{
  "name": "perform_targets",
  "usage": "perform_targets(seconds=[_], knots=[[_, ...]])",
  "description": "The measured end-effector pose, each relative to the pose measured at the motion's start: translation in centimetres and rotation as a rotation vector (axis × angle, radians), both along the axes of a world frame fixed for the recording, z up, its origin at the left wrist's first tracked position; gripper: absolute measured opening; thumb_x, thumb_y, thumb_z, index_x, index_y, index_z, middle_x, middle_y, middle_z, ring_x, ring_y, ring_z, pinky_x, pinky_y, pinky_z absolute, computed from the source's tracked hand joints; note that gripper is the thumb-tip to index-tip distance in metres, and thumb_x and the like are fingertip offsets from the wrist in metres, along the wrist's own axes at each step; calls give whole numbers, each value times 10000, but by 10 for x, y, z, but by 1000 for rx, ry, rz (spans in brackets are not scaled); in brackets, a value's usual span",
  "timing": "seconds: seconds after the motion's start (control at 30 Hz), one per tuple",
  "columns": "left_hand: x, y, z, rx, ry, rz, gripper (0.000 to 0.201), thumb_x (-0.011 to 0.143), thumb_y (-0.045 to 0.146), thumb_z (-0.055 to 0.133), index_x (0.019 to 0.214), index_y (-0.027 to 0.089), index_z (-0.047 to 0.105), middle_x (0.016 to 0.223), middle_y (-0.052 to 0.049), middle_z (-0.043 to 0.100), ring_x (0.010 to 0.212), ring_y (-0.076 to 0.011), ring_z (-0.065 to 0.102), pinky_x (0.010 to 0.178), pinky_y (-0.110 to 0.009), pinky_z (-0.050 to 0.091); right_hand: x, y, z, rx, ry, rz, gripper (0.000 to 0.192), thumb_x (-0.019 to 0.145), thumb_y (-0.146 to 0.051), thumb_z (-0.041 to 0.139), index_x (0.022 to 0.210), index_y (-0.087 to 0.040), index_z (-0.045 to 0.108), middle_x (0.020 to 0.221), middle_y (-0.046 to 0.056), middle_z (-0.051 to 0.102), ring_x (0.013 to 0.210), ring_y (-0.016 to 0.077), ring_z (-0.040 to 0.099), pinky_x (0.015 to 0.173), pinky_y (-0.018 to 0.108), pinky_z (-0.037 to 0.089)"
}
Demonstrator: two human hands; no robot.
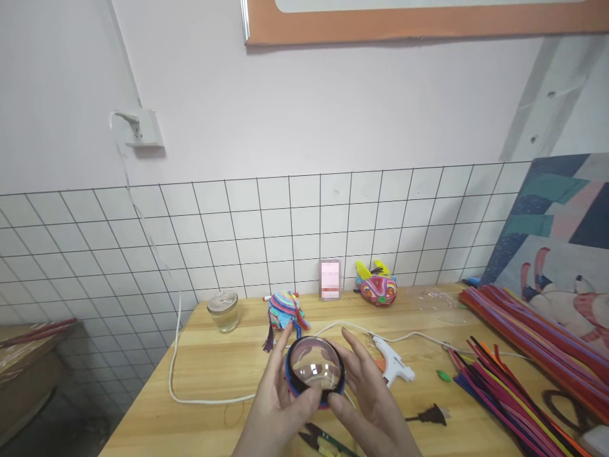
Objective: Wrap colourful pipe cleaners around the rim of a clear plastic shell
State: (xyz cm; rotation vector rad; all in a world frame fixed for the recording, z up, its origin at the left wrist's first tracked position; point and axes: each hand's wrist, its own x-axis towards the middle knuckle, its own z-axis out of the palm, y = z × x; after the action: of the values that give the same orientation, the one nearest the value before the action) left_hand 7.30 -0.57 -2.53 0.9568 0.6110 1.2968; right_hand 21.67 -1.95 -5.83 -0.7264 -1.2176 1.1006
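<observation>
A big wooden table (209,362) stands against a wall of white tiles (190,235) with dark lines. At the right side a large painting (556,235) leans on the wall, and in front of it lies a long heap of fuzzy craft sticks (518,355) in red, pink, purple and black. A white cord (177,355) hangs from the wall plug and loops over the table. Near the front edge, in the middle, both hands hold a clear dome (314,369) with a dark ring and a blue and red edge around its base. The left hand (276,406) wraps the dome's left side, with its thumb over the front. The right hand (368,400) cups the right side, fingers spread up along it. Just right of the hands lies a white glue gun (392,363). Behind the dome sits a striped fuzzy toy (284,311), and farther back by the wall sits a pink toy with yellow ears (377,285). A small glass jar (223,310) stands to the left. A black plug (431,416) lies right of the hands, and a little green bit (444,376) lies near the sticks. Small snips (320,439) lie under the hands.
</observation>
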Motion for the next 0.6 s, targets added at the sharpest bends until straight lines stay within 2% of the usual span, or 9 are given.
perform_targets(seconds=[0.1, 0.2, 0.37, 0.47, 0.6], knots=[[-3, 2, 1, -96, 16, 58, 834, 642, 324, 797, 1383, 212, 431, 1212, -141, 666, 1189, -332, 548, 979, -406, 426, 1, 2, 1, -12, 27, 60, 705, 813, -476, 657, 1401, -395, 277, 1381, 37, 530, 1268, 244, 470, 1048, 411, 345], [-3, 3, 0, -138, 24, 82, 808, 647, 333, 788, 1370, 219, 447, 1247, -135, 647, 1195, -334, 540, 971, -411, 430, -1, 4, -3, -45, 52, 81, 696, 803, -465, 675, 1387, -403, 300, 1414, 46, 498, 1281, 260, 453, 1059, 457, 315], [4, 2, -2, -157, 65, 121, 872, 644, 355, 786, 1406, 203, 390, 1233, -151, 653, 1165, -335, 561, 911, -402, 474, -6, 7, -10, -95, 91, 40, 656, 808, -460, 674, 1363, -383, 334, 1370, 73, 536, 1243, 277, 493, 1051, 498, 317], [8, 2, -3, -130, 55, 119, 962, 626, 359, 804, 1439, 183, 322, 1135, -145, 704, 1071, -303, 624, 933, -388, 462, -7, 10, -13, -81, 112, 16, 654, 810, -457, 670, 1366, -359, 340, 1315, 86, 578, 1196, 278, 536, 1019, 477, 372], [11, 3, -4, -93, 57, 89, 1055, 638, 382, 799, 1478, 170, 198, 1138, -146, 698, 1037, -268, 643, 947, -358, 456, -6, 10, -13, -90, 111, -21, 634, 806, -469, 668, 1355, -349, 375, 1273, 81, 611, 1167, 274, 561, 986, 438, 408]])
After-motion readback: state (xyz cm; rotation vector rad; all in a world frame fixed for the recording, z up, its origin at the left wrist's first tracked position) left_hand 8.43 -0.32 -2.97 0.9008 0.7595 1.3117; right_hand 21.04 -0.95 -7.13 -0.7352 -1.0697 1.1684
